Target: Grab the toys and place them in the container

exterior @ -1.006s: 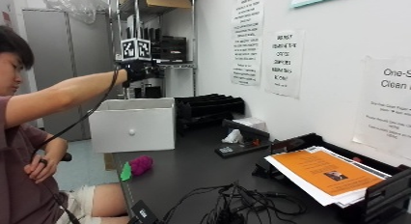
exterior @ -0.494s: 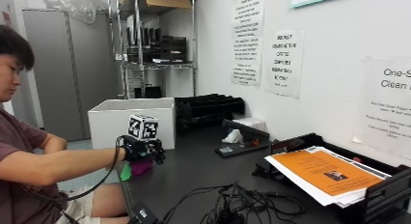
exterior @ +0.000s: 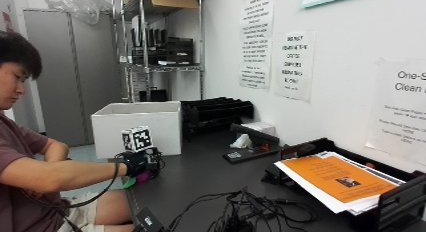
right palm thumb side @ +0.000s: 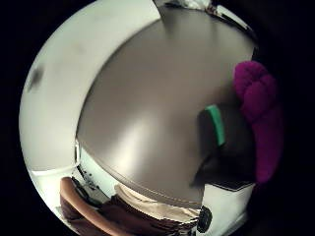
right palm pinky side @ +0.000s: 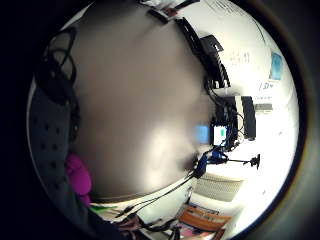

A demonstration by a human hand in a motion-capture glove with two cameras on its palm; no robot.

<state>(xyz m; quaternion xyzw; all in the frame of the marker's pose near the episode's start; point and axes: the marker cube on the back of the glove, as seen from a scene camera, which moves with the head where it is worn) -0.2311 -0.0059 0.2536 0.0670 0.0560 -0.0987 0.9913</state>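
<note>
The gloved right hand (exterior: 136,163) is lowered over a lumpy magenta plush toy (exterior: 142,177) and a green toy (exterior: 128,182) at the smooth dark counter's (exterior: 200,177) edge — a grip cannot be told; the boxy white container (exterior: 136,128) is set just behind.

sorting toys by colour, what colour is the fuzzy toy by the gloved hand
Magenta toy; the thumb side palm view shows it best.

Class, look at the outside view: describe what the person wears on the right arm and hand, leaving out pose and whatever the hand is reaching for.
The right hand wears a black glove. The forearm is bare up to a short maroon sleeve of a T-shirt. No markings show on the glove fabric itself.
</note>
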